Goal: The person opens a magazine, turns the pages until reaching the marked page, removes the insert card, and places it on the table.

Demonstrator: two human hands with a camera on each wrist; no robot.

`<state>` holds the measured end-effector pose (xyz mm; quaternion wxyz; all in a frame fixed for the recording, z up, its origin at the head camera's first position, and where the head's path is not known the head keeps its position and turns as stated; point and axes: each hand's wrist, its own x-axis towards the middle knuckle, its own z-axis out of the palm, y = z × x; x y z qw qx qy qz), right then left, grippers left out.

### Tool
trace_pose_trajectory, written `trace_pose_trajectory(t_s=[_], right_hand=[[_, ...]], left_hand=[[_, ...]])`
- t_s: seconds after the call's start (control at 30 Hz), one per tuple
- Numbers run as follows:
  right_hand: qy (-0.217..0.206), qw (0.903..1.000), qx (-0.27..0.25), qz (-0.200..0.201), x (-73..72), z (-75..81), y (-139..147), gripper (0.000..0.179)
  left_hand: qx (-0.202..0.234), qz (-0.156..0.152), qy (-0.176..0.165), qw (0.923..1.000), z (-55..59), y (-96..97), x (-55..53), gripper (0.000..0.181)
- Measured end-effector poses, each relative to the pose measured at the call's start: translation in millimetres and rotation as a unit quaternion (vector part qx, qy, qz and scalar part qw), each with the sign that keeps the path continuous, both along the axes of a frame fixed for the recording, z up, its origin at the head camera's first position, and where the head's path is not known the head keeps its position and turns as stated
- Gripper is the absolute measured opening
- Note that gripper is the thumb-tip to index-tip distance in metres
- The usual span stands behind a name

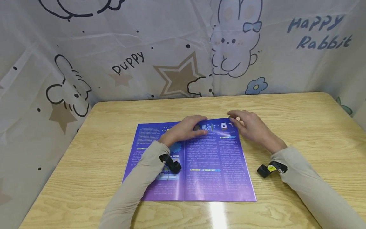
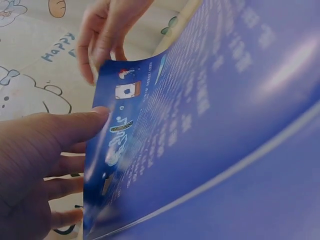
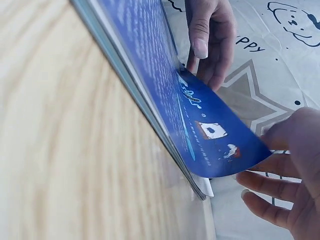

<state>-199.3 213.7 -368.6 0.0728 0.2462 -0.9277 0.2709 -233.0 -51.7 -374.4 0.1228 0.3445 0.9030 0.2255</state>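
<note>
An open magazine [image 1: 203, 181] with blue-purple printed pages lies on the wooden table. My right hand [image 1: 251, 127] pinches the top right corner of the right-hand page [image 3: 215, 135], thumb in front and fingers behind. That page's top edge curls up off the pages beneath in the right wrist view. Along the same top edge is my left hand [image 1: 186, 128], its thumb over the printed face. In the left wrist view, the left fingers [image 2: 65, 187] look fairly straight and reach to the page edge, their tips partly hidden behind it.
The wooden table [image 1: 308, 133] extends around the magazine on all sides. Behind it hangs a pale cloth [image 1: 171, 41] printed with cartoon animals and stars. A black wrist camera [image 1: 171, 163] sits on the left sleeve, another camera [image 1: 266, 170] on the right.
</note>
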Motion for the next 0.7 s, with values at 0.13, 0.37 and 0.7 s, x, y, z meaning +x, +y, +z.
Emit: trace_pose_trajectory(t_s=[0.13,0.37,0.7], right_hand=[[-0.012,0.9994,-0.026,-0.018,1.7,1.6,2.1,0.046],[0.017,0.9991,-0.039,-0.008,0.5,0.6,5.1,0.046],[-0.069,0.9976,-0.006,-0.001,-1.5,-0.3,3.8,0.052]], left_hand=[[0.022,0.0,0.006,0.9997,2.0,-0.4,1.4,0.051],[0.06,0.007,0.005,0.9981,2.4,-3.7,4.0,0.043],[0.058,-0.009,0.017,0.9981,6.2,-8.1,5.8,0.033]])
